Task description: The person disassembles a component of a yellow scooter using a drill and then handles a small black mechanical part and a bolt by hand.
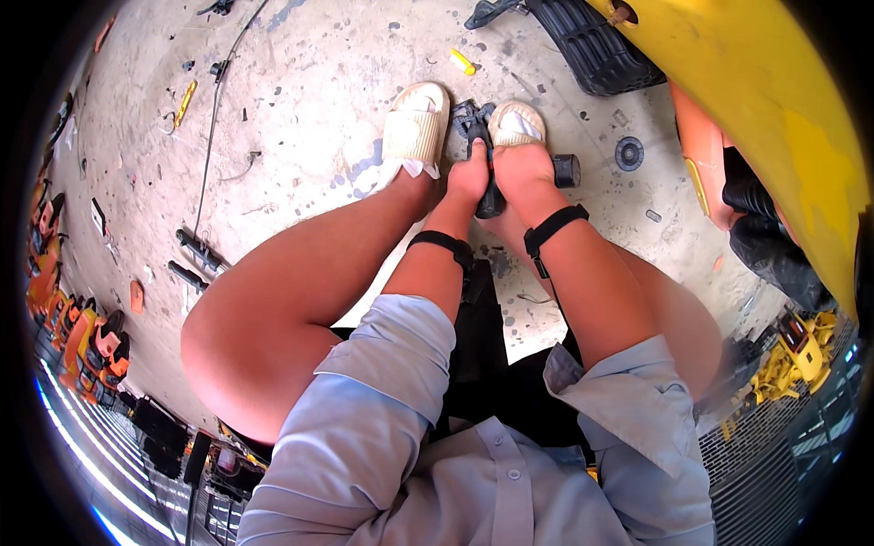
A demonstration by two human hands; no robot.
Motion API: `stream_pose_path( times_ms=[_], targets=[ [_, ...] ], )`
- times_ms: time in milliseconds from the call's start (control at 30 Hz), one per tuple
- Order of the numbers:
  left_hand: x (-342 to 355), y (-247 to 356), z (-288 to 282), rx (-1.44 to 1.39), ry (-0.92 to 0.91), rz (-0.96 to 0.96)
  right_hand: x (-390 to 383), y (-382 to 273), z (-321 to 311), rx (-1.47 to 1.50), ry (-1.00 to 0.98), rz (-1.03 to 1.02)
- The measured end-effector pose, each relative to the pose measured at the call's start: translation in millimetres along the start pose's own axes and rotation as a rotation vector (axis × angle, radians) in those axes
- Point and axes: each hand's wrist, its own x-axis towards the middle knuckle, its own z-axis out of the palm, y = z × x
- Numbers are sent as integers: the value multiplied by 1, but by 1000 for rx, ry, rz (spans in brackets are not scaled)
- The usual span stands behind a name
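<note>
Between my feet, my right hand [525, 171] is closed round the handle of a black cordless drill [492, 202]. Its dark, blocky handle end [566, 170] sticks out to the right of that hand. My left hand [468, 176] is closed against the left side of the drill's body, thumb pointing forward along it; most of its fingers are hidden. Just beyond the drill's front end, a black jointed part [467, 116] lies on the floor between my two sandals [415, 130]. Whether the drill's tip touches that part, I cannot tell.
A large yellow panel [774, 109] curves along the right, with a black ribbed part [596, 45] by it. A black disc [629, 153] and yellow pieces [462, 61] lie on the concrete. A cable [216, 118] runs at left, near black rods [200, 250]. Orange parts [86, 346] are piled far left.
</note>
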Motion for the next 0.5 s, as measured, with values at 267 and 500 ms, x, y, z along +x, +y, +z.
stream_pose_path(
  times_ms=[267, 500],
  targets=[
    [-2, 24, 8, -403, -100, -146, 8, 28, -58, -219, -112, -199],
    [9, 13, -7, -90, -35, -53, 1, 9, -41, 18, -74, -106]
  ],
)
